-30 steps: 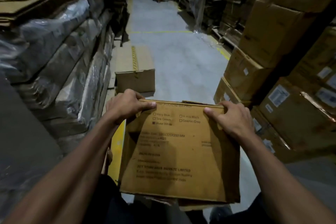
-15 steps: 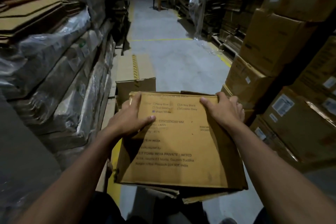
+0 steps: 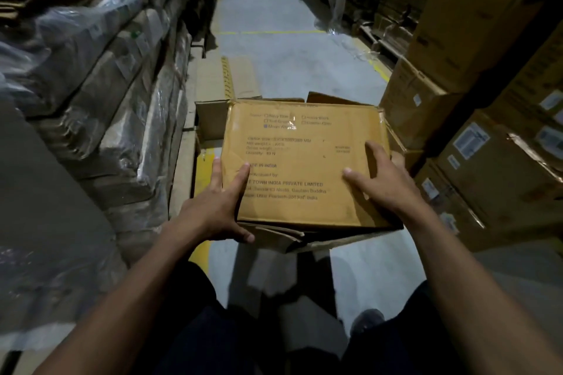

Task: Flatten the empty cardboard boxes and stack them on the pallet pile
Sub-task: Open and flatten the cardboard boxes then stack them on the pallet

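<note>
Between both hands' grip, printed cardboard box (image 3: 304, 161)

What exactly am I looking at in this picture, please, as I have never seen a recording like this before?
There is no machine here: a person wears a camera on the head, looking forward and down a warehouse aisle. The left hand and right hand grip the two sides of a printed cardboard box, its flaps loose. Beyond it a taped box sits by the concrete floor. Plastic-wrapped flattened cardboard is stacked on the left, and labelled cartons on the right.
</note>
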`<state>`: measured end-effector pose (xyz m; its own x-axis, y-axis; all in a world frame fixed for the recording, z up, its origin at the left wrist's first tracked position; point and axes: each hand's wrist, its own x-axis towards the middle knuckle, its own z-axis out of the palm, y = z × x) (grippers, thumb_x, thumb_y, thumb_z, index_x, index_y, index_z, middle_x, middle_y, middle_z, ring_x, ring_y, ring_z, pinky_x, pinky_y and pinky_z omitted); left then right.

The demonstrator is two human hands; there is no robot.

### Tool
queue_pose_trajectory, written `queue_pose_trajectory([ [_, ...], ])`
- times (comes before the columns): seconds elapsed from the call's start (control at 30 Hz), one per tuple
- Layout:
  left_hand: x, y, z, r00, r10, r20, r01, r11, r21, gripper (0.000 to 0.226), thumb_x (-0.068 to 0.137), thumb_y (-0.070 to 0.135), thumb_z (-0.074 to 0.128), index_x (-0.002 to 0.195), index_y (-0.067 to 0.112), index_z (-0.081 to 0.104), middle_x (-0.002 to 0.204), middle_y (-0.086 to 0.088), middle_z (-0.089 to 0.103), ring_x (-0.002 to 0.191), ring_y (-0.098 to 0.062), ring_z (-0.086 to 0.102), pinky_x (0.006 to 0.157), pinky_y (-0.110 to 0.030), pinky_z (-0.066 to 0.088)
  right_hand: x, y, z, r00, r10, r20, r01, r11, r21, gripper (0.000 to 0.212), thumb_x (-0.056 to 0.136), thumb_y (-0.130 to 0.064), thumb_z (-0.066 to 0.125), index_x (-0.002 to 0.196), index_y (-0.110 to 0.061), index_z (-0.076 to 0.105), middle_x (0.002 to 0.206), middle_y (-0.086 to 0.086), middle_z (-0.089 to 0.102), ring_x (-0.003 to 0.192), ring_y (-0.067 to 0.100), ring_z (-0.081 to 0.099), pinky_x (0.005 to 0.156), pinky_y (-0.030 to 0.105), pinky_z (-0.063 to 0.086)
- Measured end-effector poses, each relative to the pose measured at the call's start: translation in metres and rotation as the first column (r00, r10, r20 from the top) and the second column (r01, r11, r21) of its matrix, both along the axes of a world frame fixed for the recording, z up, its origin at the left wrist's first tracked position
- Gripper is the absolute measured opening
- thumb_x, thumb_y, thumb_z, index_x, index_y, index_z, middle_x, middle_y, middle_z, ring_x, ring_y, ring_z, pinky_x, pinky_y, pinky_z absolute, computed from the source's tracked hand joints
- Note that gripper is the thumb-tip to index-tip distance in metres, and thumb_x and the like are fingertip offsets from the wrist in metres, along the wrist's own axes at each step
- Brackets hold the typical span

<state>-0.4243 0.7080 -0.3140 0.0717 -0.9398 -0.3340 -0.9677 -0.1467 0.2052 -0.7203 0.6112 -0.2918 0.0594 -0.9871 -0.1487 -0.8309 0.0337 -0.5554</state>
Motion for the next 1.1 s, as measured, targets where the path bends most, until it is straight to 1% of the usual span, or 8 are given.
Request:
queue_pose_trajectory([
  [0.1, -0.003, 0.0, -0.006, 1.0, 0.03, -0.007, -0.031, 0.994, -0.105, 0.142, 0.062, 0.058, 0.086, 0.149, 0.046, -0.024, 0.155, -0.011, -0.041, 0.146, -0.038, 0.029, 0.109, -0.051, 0.041, -0.02, 0.024, -0.007, 0.992, 0.125, 0.023, -0.127, 0.979, 0.162, 0.121, 0.066, -0.067, 0.075, 0.155, -0.045, -0.003, 0.162, 0.005, -0.001, 0.144, 0.041, 0.022, 0.113, 0.058, 0.033],
  [0.23, -0.007, 0.0, -0.014, 0.997, 0.062, -0.047, -0.071, 0.971, -0.226, 0.132, 0.065, 0.055, 0.086, 0.153, 0.046, -0.012, 0.161, -0.012, -0.022, 0.142, -0.039, 0.034, 0.106, -0.05, 0.042, -0.031, 0.048, -0.023, 0.974, 0.222, -0.054, -0.205, 0.953, 0.223, 0.141, 0.061, -0.045, 0.091, 0.152, -0.047, -0.016, 0.158, -0.005, -0.017, 0.149, 0.036, 0.009, 0.118, 0.052, 0.025],
  [0.4, -0.007, 0.003, -0.024, 0.985, 0.035, -0.168, -0.098, 0.92, -0.379, 0.12, 0.067, 0.044, 0.088, 0.158, 0.037, 0.01, 0.155, -0.01, 0.012, 0.133, -0.036, 0.042, 0.105, -0.047, 0.043, -0.012, 0.063, -0.052, 1.0, -0.006, -0.021, 0.001, 0.978, -0.208, 0.113, 0.069, -0.043, 0.088, 0.157, -0.037, 0.016, 0.153, 0.004, 0.017, 0.135, 0.034, 0.036, 0.107, 0.05, 0.042],
  [0.47, -0.007, 0.004, -0.023, 0.977, 0.044, -0.207, -0.126, 0.908, -0.401, 0.114, 0.068, 0.042, 0.087, 0.158, 0.035, 0.016, 0.154, -0.011, 0.017, 0.13, -0.036, 0.044, 0.103, -0.047, 0.046, -0.008, 0.064, -0.057, 0.999, -0.031, 0.039, 0.041, 0.962, -0.269, 0.106, 0.07, -0.041, 0.088, 0.156, -0.032, 0.028, 0.151, 0.008, 0.025, 0.133, 0.035, 0.039, 0.107, 0.05, 0.043],
  [0.7, 0.0, -0.003, 0.027, 0.967, 0.086, -0.238, -0.186, 0.879, -0.439, 0.096, 0.067, 0.055, 0.082, 0.15, 0.038, 0.037, 0.153, -0.007, 0.035, 0.128, -0.032, 0.048, 0.098, -0.046, 0.046, -0.009, 0.055, -0.009, 0.993, -0.056, 0.109, 0.091, 0.931, -0.354, 0.087, 0.07, -0.042, 0.086, 0.147, -0.031, 0.047, 0.154, 0.01, 0.034, 0.137, 0.031, 0.036, 0.107, 0.046, 0.039],
  [0.9, 0.007, -0.023, 0.055, 0.873, 0.135, -0.468, -0.334, 0.864, -0.375, 0.096, 0.049, 0.073, 0.083, 0.135, 0.04, 0.056, 0.141, 0.003, 0.057, 0.126, -0.023, 0.054, 0.104, -0.047, 0.046, -0.014, 0.026, 0.026, 0.996, -0.051, 0.068, 0.066, 0.966, -0.249, 0.085, 0.064, -0.063, 0.081, 0.14, -0.037, 0.054, 0.146, 0.006, 0.049, 0.134, 0.03, 0.045, 0.107, 0.054, 0.041],
  [1.0, 0.007, -0.033, 0.036, 0.822, 0.186, -0.538, -0.414, 0.844, -0.341, 0.109, 0.037, 0.081, 0.071, 0.137, 0.041, 0.054, 0.139, 0.002, 0.058, 0.122, -0.024, 0.056, 0.101, -0.048, 0.049, -0.009, 0.014, 0.015, 0.996, -0.064, 0.061, 0.075, 0.975, -0.21, 0.083, 0.066, -0.066, 0.079, 0.14, -0.039, 0.053, 0.148, 0.005, 0.047, 0.136, 0.032, 0.043, 0.108, 0.055, 0.038],
  [1.1, 0.004, -0.041, 0.012, 0.739, 0.184, -0.649, -0.51, 0.781, -0.36, 0.118, 0.045, 0.075, 0.079, 0.148, 0.035, 0.037, 0.147, 0.0, 0.049, 0.129, -0.025, 0.05, 0.106, -0.048, 0.045, -0.001, 0.004, -0.002, 0.988, -0.108, 0.11, 0.133, 0.958, -0.253, 0.087, 0.069, -0.064, 0.078, 0.145, -0.04, 0.045, 0.151, 0.005, 0.04, 0.136, 0.034, 0.04, 0.106, 0.056, 0.04],
])
